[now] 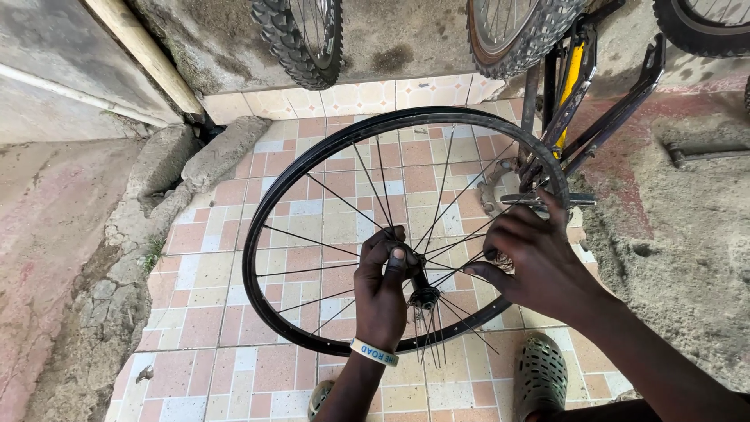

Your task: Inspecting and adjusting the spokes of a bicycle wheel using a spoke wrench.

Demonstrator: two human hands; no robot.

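Note:
A black bicycle wheel rim (258, 234) with thin spokes stands tilted above the tiled floor, with no tyre on it. My left hand (383, 285) is closed around the hub (424, 295) at the wheel's middle; a pale wristband sits on that wrist. My right hand (535, 254) reaches in among the spokes on the right of the hub, with its fingertips pinching one or two spokes. Several loose spokes hang down below the hub.
Two tyred bicycle wheels (305, 39) lean by the back wall. A yellow and black bicycle frame (574, 86) stands at the upper right. A wooden pole (144, 51) leans at the left. Broken concrete (156, 168) edges the tiles. My sandalled foot (539, 375) is below.

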